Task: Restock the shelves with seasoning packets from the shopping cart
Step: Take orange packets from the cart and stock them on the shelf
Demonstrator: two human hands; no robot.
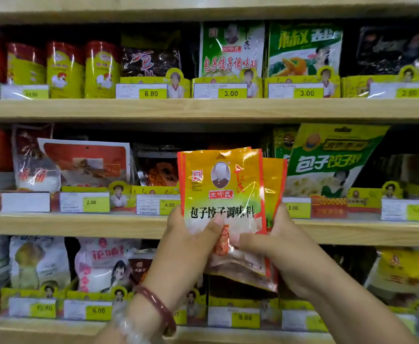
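Two hands are holding up a small bunch of seasoning packets in front of the middle shelf. The left hand is pinching the front packet near its bottom, with the thumb lying on the clear part. The right hand is gripping the packets from the other side, with its thumb on the front too. The front packet is standing upright. It is orange and yellow with a red edge, and it is showing the big black words 包子饺子调味料. A second orange packet is peeking out just behind it on the right.

A dark red bracelet is sitting on the left wrist.

On the top shelf, a green and white packet is showing the same words in red, above a yellow price tag reading 3.00. Another tag is reading 6.80. Beside them, yellow and red tins with a rooster picture are standing in a row.

On the middle shelf, a big green bag is leaning, with 包子饺子 in white. Tags there are reading 2.00 and 4.50.
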